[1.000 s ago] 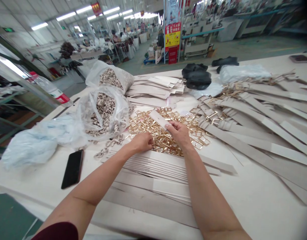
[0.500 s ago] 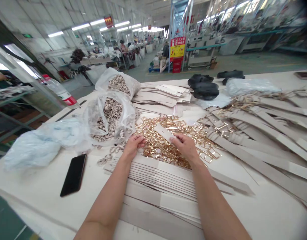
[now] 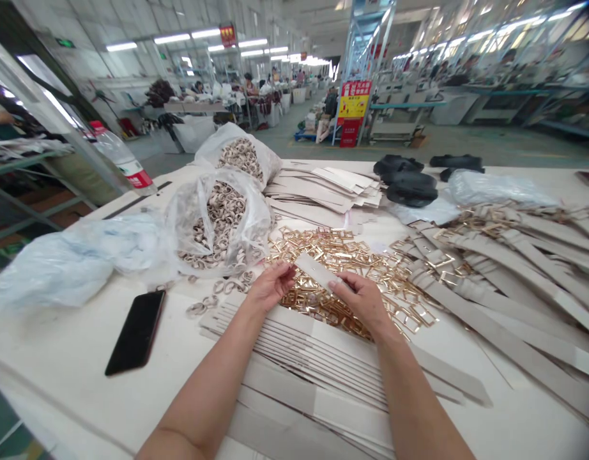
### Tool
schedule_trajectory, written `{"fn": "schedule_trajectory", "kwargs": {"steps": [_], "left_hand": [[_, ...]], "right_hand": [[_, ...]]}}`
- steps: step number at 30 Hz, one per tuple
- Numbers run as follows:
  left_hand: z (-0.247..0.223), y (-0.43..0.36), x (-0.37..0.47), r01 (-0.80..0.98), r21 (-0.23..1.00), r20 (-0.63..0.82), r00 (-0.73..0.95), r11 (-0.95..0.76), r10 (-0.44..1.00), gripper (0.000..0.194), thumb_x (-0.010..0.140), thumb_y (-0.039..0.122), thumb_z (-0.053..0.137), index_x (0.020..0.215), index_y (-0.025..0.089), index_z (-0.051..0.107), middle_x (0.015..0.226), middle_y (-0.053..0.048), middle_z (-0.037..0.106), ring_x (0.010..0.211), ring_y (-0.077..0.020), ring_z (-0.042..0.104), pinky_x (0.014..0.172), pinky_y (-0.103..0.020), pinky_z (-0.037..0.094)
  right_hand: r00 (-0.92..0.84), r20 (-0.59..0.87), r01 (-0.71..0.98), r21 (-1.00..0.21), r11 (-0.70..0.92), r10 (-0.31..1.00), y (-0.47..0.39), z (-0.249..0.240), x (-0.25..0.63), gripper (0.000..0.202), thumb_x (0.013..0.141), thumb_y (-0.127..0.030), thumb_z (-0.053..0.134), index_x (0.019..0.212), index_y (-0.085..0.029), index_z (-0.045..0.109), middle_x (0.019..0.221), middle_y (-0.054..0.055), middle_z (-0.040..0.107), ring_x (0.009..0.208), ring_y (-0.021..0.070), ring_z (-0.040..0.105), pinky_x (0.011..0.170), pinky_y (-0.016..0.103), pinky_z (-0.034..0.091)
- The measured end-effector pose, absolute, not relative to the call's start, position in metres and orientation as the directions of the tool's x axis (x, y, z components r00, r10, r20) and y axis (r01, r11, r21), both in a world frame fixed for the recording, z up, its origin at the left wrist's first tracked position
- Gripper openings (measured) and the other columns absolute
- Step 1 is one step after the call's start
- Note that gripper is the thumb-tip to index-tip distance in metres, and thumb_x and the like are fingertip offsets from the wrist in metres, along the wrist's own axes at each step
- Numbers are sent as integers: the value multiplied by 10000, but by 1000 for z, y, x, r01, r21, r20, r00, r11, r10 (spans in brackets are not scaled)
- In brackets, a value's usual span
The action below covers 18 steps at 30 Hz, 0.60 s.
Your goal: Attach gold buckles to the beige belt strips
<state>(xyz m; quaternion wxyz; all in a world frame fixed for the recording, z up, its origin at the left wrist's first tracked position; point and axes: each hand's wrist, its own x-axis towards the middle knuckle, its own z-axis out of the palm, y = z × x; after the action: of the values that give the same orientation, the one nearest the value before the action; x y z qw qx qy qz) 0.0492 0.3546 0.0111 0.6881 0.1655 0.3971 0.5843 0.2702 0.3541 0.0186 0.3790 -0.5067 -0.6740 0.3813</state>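
My right hand (image 3: 364, 300) pinches a light grey strap (image 3: 316, 271), whose end with a small hole points up and left over a pile of gold buckles (image 3: 342, 246). Close to that end is my left hand (image 3: 273, 286), its fingers curled together at the left edge of the pile; what they hold, if anything, is too small to make out. Below both wrists, a row of overlapping grey straps (image 3: 318, 345) lies on the table.
Clear bags of small grey loops (image 3: 222, 217) stand behind left, near a phone (image 3: 135, 332) and a bottle (image 3: 124, 160). Buckled straps (image 3: 505, 268) cover the right side. Black rolls (image 3: 409, 185) and more straps (image 3: 323, 185) lie at the back.
The view has shifted slightly. My left hand has moved a little toward the strap end, its palm turned more upward. The strap remains in my right hand.
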Motion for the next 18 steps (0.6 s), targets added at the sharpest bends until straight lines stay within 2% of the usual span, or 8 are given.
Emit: {"fn": "schedule_trajectory", "kwargs": {"steps": [3, 8, 11, 14, 18], "left_hand": [[9, 353, 51, -622, 738, -303, 41, 261, 952, 146, 710, 122, 708, 801, 128, 594, 702, -5, 657, 590, -81, 621, 496, -150, 529], [4, 355, 48, -484, 841, -254, 44, 243, 966, 197, 691, 165, 715, 861, 141, 620, 718, 13, 628, 590, -73, 585, 482, -158, 521], [4, 354, 48, -407, 874, -247, 100, 266, 964, 230, 677, 161, 710, 896, 132, 649, 754, 9, 625, 610, -67, 568, 482, -150, 508], [8, 353, 50, -437, 849, -277, 110, 297, 954, 210, 679, 169, 700, 879, 130, 653, 732, 7, 622, 604, -75, 567, 469, -159, 502], [12, 349, 50, -577, 712, -378, 167, 401, 911, 167, 715, 244, 686, 810, 118, 633, 679, -5, 624, 564, -98, 582, 455, -204, 519]], "right_hand": [[-208, 122, 360, -913, 193, 970, 354, 17, 270, 362, 754, -471, 603, 935, -170, 692, 810, 22, 665, 719, 164, 568, 655, 269, 410], [-250, 135, 415, -880, 232, 959, 354, 17, 270, 314, 766, -440, 596, 912, -181, 697, 783, 14, 667, 698, 159, 570, 649, 265, 411], [-290, 123, 442, -862, 247, 949, 356, 13, 269, 284, 780, -425, 577, 889, -191, 696, 786, 10, 671, 709, 163, 576, 651, 267, 410], [-319, 98, 441, -865, 239, 943, 357, 10, 268, 285, 787, -427, 565, 903, -199, 692, 801, 7, 677, 726, 168, 583, 655, 270, 409], [-336, 102, 436, -865, 250, 936, 356, 10, 268, 297, 779, -439, 574, 901, -200, 700, 811, 15, 680, 738, 175, 586, 670, 280, 410]]}}
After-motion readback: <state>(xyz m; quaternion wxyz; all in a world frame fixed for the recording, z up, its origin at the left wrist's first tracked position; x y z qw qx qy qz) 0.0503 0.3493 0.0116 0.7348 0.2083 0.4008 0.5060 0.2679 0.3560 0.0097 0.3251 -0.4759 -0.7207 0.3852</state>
